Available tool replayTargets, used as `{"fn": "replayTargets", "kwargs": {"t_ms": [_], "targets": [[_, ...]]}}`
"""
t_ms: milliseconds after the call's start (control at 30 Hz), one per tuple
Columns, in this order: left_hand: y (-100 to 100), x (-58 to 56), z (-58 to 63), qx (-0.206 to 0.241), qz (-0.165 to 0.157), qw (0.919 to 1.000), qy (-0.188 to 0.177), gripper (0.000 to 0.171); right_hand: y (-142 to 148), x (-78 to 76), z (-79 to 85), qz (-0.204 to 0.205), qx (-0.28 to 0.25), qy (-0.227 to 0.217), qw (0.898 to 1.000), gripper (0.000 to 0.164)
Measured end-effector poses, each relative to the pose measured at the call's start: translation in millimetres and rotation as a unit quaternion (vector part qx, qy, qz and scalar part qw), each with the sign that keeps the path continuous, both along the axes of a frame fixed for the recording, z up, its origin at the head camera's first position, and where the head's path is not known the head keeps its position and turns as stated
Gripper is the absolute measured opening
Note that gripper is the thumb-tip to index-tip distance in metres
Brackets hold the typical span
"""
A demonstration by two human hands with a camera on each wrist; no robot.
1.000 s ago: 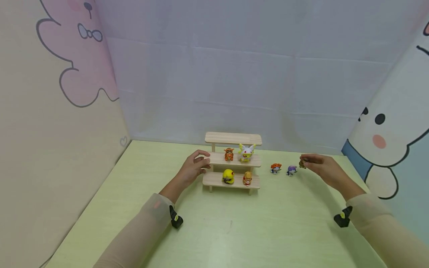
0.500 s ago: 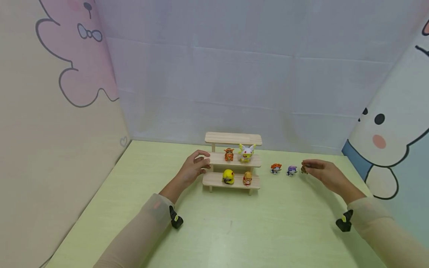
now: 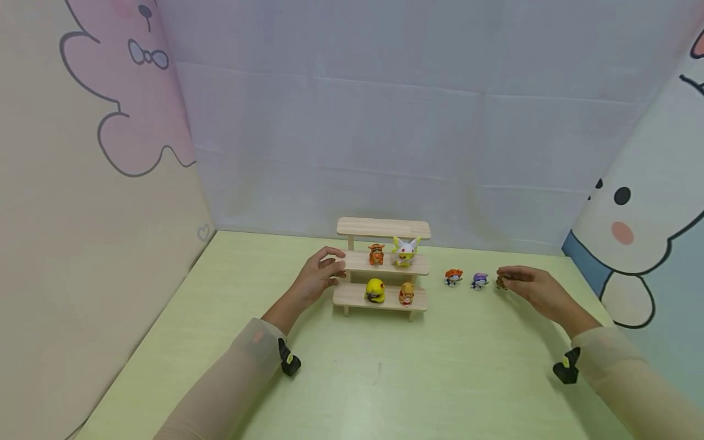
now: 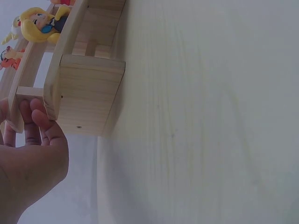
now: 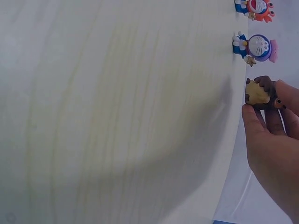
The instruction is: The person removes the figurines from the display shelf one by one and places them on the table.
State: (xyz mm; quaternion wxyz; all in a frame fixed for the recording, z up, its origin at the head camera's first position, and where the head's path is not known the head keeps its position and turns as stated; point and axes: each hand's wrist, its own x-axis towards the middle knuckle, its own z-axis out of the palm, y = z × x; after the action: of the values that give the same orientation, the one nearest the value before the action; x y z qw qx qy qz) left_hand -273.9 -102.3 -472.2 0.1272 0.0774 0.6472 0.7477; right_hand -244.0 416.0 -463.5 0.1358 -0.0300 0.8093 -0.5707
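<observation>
My left hand [image 3: 318, 276] grips the left end of a small three-tier wooden display shelf [image 3: 383, 227]; in the left wrist view its curled fingers [image 4: 46, 127] reach round the tier ends. Over on the right, my right hand [image 3: 538, 292] pinches a brown figurine with a tan belly [image 5: 258, 92] between thumb and fingers, close to the tabletop. Beside it stand a purple-hooded figurine [image 3: 479, 281] and an orange-red-hooded one [image 3: 453, 277]. The middle tier carries a tiger figurine [image 3: 376, 254] and a white-eared yellow one [image 3: 406, 252].
A yellow-haired figurine [image 3: 375, 291] and a honey-coloured bear figurine [image 3: 406, 294] stand on the lowest tier. Behind the pale green table [image 3: 379, 385] hangs a white cloth [image 3: 396, 134]. Side panels bear cartoon drawings. A black camera is strapped to each wrist.
My right hand has lowered the brown figurine and shifted slightly right, beside the purple-hooded one. The left hand stays at the shelf.
</observation>
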Motion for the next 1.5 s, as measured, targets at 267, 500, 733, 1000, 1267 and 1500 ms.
{"fn": "replayTargets", "kwargs": {"t_ms": [267, 500, 733, 1000, 1267, 1500], "targets": [[0, -1.4, -1.2, -0.004, 0.000, 1.0000, 0.005, 0.026, 2, 2.5, 0.4, 0.005, -0.003, 0.007, 1.000, 0.061], [1, -2.3, -2.1, -0.006, 0.005, 1.0000, 0.004, 0.021, 6, 1.6, -3.7, 0.009, -0.015, 0.011, 1.000, 0.059], [0, -0.5, 0.2, -0.006, 0.003, 1.0000, 0.005, 0.022, 8, 0.9, -7.5, 0.004, -0.027, 0.008, 1.000, 0.056], [-1, -0.6, 0.4, -0.004, 0.001, 1.0000, 0.005, 0.022, 8, -0.9, -12.8, -0.002, -0.034, 0.001, 0.999, 0.055], [-2, -0.3, -0.2, -0.004, 0.000, 0.9999, 0.009, 0.020, 8, 0.1, -12.4, -0.005, -0.035, 0.004, 0.999, 0.056], [-2, 0.0, 0.2, 0.000, -0.004, 1.0000, 0.008, 0.021, 11, 0.3, -14.3, -0.008, -0.032, 0.005, 0.999, 0.057]]}}
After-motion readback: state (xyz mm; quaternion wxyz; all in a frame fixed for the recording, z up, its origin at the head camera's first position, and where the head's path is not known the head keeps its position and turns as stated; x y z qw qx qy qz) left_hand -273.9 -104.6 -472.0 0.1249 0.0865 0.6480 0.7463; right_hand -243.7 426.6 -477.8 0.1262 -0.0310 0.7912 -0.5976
